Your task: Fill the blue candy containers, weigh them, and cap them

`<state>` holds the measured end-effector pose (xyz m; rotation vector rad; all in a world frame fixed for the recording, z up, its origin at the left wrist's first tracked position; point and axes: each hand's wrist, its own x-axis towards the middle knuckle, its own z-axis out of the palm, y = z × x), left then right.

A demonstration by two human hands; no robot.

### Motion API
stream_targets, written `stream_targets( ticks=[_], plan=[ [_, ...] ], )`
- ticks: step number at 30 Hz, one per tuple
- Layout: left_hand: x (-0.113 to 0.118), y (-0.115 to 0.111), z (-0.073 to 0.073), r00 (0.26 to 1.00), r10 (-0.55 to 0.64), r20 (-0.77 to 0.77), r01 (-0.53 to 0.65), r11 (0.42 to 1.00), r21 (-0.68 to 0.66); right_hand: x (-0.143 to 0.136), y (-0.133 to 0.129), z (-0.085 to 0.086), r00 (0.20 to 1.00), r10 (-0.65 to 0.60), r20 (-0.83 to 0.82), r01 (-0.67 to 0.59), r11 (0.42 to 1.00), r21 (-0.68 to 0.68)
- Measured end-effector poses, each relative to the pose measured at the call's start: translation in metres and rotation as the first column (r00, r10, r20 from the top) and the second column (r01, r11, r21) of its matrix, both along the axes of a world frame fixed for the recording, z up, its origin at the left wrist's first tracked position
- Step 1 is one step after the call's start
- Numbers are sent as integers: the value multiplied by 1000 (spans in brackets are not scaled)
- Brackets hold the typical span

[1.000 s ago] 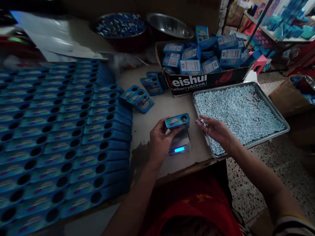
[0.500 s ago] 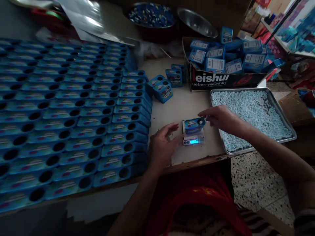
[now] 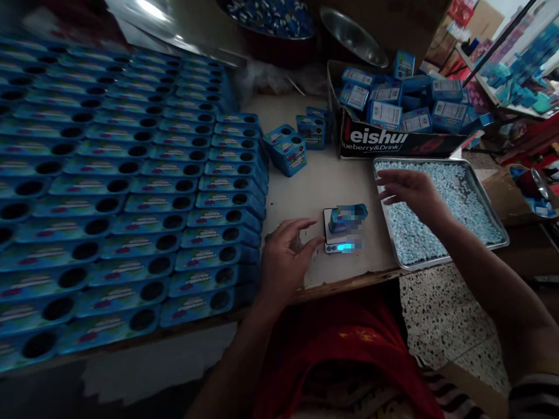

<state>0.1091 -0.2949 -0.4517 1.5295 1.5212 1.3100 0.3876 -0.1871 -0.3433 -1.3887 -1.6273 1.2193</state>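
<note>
Both hands are open and hold nothing: the left hand [image 3: 283, 256] rests at 9 o'clock of the scale [image 3: 341, 237], the right hand [image 3: 410, 191] hovers over the tray [image 3: 493, 205] of candies [image 3: 463, 203] at 3 o'clock. A blue box [image 3: 347, 217] sits tilted on the scale; I judge a brushing sleeve could tip it off.

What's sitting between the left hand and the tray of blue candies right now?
In the head view, a small scale carrying a blue tin lies between the left hand and the tray.
</note>
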Motion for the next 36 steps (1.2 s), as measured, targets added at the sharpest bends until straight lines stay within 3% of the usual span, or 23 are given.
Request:
stream_targets(
  ticks=[3, 5, 6, 7, 9, 11, 12, 14, 16, 19, 21, 23, 25, 27, 31, 36],
  plan=[
    [3, -2, -1, 999, 15, 36, -14, 999, -40, 26, 15, -21, 996, -82, -29, 80, 995, -61],
    [7, -3, -1, 999, 11, 40, -8, 997, -77, 28, 22, -38, 985, -4, 171, 10, 999, -35],
    [9, -4, -1, 999, 7, 35, -4, 996, -92, 23, 25, -45, 943, 63, 328, -64, 998, -10],
    [10, -6, 0, 1000, 7, 28, -4, 994, -105, 16, 26, -51, 857, 131, 499, -155, 988, 7],
    [11, -12, 1, 999, 33, 23, -30, 992, -124, -1, 25, -60, 579, 230, 782, -344, 939, -22],
    [11, -20, 2, 995, 89, 33, -84, 986, -141, -16, 21, -64, 320, 270, 908, -465, 880, -98],
    [11, -24, 3, 992, 117, 46, -109, 982, -156, -20, 19, -66, 243, 282, 928, -498, 857, -130],
    [12, -31, 3, 985, 149, 88, -129, 972, -196, -22, 16, -71, 188, 292, 938, -531, 833, -153],
    [14, -36, 4, 981, 146, 124, -115, 967, -228, -18, 16, -75, 203, 279, 939, -534, 835, -133],
    [16, -36, 7, 983, 138, 125, -108, 970, -217, -5, 18, -73, 273, 211, 939, -468, 882, -62],
    [14, -33, 11, 983, 152, 100, -131, 973, -191, 5, 18, -61, 392, 126, 911, -392, 919, 42],
    [12, -28, 15, 982, 168, 87, -151, 974, -169, 12, 16, -40, 571, 56, 819, -329, 930, 166],
    [10, -22, 17, 979, 174, 101, -159, 977, -142, 13, 12, -16, 738, 54, 673, -301, 919, 256],
    [10, -17, 18, 976, 166, 140, -152, 982, -111, 6, 5, 6, 826, 108, 553, -317, 901, 297],
    [9, -13, 16, 972, 122, 203, -110, 992, -68, -22, -9, 30, 807, 191, 559, -407, 865, 293],
    [-2, -19, 10, 967, 98, 235, -85, 994, -62, -45, -14, 30, 661, 197, 724, -485, 849, 212]
  ],
)
